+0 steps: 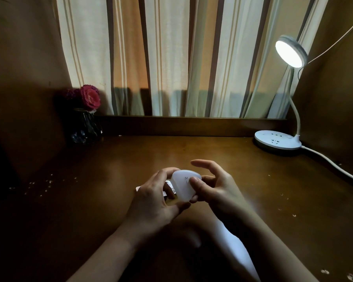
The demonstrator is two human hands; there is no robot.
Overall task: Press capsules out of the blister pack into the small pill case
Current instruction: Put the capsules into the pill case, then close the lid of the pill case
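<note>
The small white pill case (184, 184) sat between my two hands, lifted just above the tabletop (243, 180), its lid apparently closed, though I could not be sure from this angle. My left hand (155, 198) was wrapped around its near-left side, fingers curled over the far edge and thumb under the near one, and the foil blister pack (170, 187) was tucked against that same palm, only a silver strip of it showing beside the case. My right hand (210, 188) was grasping the case from the other side, thumb pressed on the lid face, forefinger raised free above it. I judged the step to be opening the case before any capsule could be pushed out. To do it well, I reckoned the left hand should hold steady while the right thumb worked the lid's seam, low over the tabletop so nothing could roll far. The lamp (289, 51), well off beyond my right hand, lit that side only.
</note>
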